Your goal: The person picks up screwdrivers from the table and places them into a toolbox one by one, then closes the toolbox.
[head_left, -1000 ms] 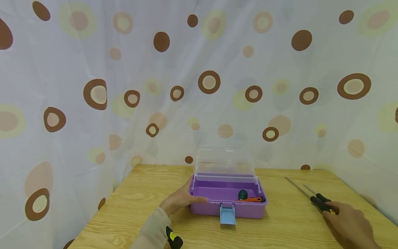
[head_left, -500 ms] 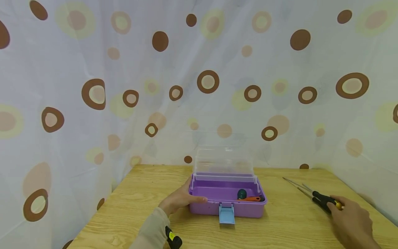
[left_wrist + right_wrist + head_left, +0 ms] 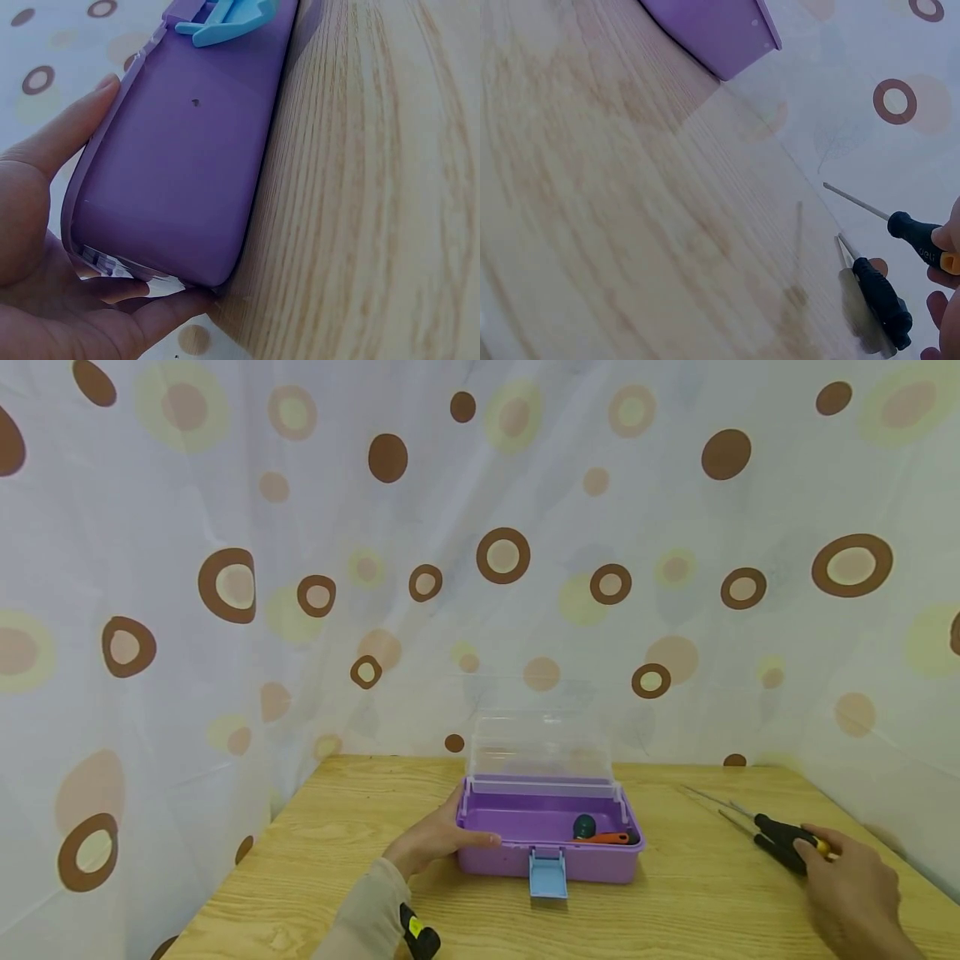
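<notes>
My left hand (image 3: 431,842) grips the left end of a purple toolbox (image 3: 510,862), thumb along the front rim. In the left wrist view the other fingers reach round the box's end (image 3: 165,165). The clear lid (image 3: 540,747) stands raised, and the blue latch (image 3: 548,877) hangs down in front. Inside lie a dark green rounded piece (image 3: 585,826) and an orange handle (image 3: 609,838). At the right, my right hand (image 3: 855,881) pinches the yellow-ended handle of a black screwdriver (image 3: 913,232). Its shaft points toward the back left, raised above the table in the right wrist view.
Dark-handled screwdrivers (image 3: 885,306) lie on the wooden table (image 3: 675,910) below the held one. A black piece with a yellow patch (image 3: 420,932) shows beside the left sleeve. A dotted curtain (image 3: 555,610) hangs behind and at both sides.
My right hand has drawn slightly right with the screwdriver, which now stands apart from the handle below it. The left hand and toolbox have stayed in place.
</notes>
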